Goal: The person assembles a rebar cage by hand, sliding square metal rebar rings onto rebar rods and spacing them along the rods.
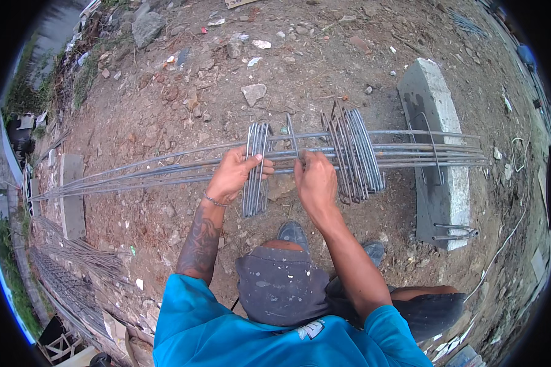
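Observation:
Several long steel rebars (138, 173) run from left to right in front of me. My left hand (229, 174) is closed around a small bunch of rectangular steel stirrups (254, 194) that hang around the bars. Just to its right, my right hand (316, 180) pinches a single stirrup (292, 136) standing apart from the others. A thicker bunch of stirrups (364, 153) sits on the bars beyond my right hand. Farther right, one lone stirrup (433, 145) hangs on the bars over a concrete block. My right fingertips are partly hidden behind the hand.
A concrete block (441, 110) supports the bars at right, with bent steel pieces (454, 235) on its near end. Another block (73, 215) stands under them at left. More thin rods (95, 254) lie lower left. Stones (254, 93) and rubble dot the dirt ground.

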`<state>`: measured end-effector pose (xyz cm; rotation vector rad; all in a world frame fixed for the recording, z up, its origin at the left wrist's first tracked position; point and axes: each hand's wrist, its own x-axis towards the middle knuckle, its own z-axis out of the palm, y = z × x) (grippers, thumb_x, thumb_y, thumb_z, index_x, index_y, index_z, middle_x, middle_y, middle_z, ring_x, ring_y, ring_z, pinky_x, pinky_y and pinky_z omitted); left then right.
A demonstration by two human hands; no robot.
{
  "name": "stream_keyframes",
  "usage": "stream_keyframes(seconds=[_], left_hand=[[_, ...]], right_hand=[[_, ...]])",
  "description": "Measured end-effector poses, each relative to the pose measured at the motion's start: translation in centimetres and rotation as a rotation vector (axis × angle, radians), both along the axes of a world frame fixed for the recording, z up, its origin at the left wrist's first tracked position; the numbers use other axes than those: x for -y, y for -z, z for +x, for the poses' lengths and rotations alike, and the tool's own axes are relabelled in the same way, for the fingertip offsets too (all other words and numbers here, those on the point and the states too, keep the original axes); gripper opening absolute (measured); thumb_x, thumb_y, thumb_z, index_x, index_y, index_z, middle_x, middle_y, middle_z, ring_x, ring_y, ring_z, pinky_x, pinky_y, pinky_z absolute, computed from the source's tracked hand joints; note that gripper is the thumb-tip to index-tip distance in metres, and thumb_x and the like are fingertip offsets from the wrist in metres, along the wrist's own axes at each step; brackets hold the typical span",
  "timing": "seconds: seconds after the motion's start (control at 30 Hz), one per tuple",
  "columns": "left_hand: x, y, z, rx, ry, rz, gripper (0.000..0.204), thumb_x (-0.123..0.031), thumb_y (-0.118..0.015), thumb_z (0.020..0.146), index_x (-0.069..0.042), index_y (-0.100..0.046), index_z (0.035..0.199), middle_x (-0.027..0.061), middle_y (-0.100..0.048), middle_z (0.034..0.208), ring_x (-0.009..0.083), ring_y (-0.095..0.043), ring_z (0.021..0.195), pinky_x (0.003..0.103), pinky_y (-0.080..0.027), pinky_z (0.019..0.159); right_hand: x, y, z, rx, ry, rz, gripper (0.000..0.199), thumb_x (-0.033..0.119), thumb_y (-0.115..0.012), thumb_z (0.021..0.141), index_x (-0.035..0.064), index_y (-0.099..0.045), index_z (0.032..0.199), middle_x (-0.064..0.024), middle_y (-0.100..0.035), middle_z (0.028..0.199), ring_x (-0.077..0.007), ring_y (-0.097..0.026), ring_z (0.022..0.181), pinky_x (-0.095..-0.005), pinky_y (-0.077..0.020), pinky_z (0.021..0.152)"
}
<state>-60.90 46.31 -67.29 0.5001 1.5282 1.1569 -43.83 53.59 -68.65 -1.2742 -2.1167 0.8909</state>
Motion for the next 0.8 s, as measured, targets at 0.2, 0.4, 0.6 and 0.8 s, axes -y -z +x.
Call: stream_keyframes(seconds=[0.2, 0.4, 0.6, 0.8], left_hand=[[-2.9, 2.1, -2.3, -0.012, -0.056, -0.013, 0.014, -0.003, -0.057, 0.088, 0.007, -0.055, 0.098, 0.0179, -0.066, 0.089, 0.0220, -0.068, 0.078, 0.030, -0.058, 0.069], [-2.7, 4.1, -2.1, -0.804, -0.046, -0.116, 0.033, -0.011, -0.071, 0.075, 0.007, -0.058, 0.099, 0.0191, -0.066, 0.080, 0.0270, -0.066, 0.076, 0.039, -0.052, 0.068], [-2.3, 3.7, 0.2, -1.119, -0.123, -0.188, 0.056, -0.018, -0.068, 0.074, 0.004, -0.046, 0.121, 0.0153, -0.065, 0.076, 0.0337, -0.063, 0.083, 0.040, -0.045, 0.077], [-2.8, 2.8, 0.8, -1.063, -0.165, -0.221, 0.051, -0.027, -0.067, 0.078, 0.004, -0.051, 0.117, 0.0153, -0.064, 0.076, 0.0295, -0.062, 0.085, 0.040, -0.044, 0.078]], right_hand=[[-1.5, 0.9, -2.1, 0.163, -0.027, -0.084, 0.019, 0.008, -0.064, 0.079, -0.0053, -0.062, 0.092, -0.0216, -0.062, 0.086, -0.0368, -0.064, 0.078, -0.0440, -0.0517, 0.070], [-1.3, 1.2, -1.8, 0.097, -0.020, -0.073, 0.022, 0.008, -0.065, 0.078, -0.0071, -0.061, 0.094, -0.0219, -0.062, 0.088, -0.0365, -0.065, 0.079, -0.0432, -0.0525, 0.071], [-1.6, 1.4, -1.8, 0.072, 0.013, -0.096, 0.023, 0.010, -0.066, 0.077, -0.0050, -0.060, 0.093, -0.0217, -0.060, 0.087, -0.0396, -0.061, 0.079, -0.0468, -0.0490, 0.069], [-0.8, -2.4, 2.4, -0.298, -0.026, 0.063, 0.018, 0.011, -0.067, 0.079, -0.0016, -0.060, 0.090, -0.0161, -0.059, 0.081, -0.0299, -0.061, 0.067, -0.0383, -0.0488, 0.059]])
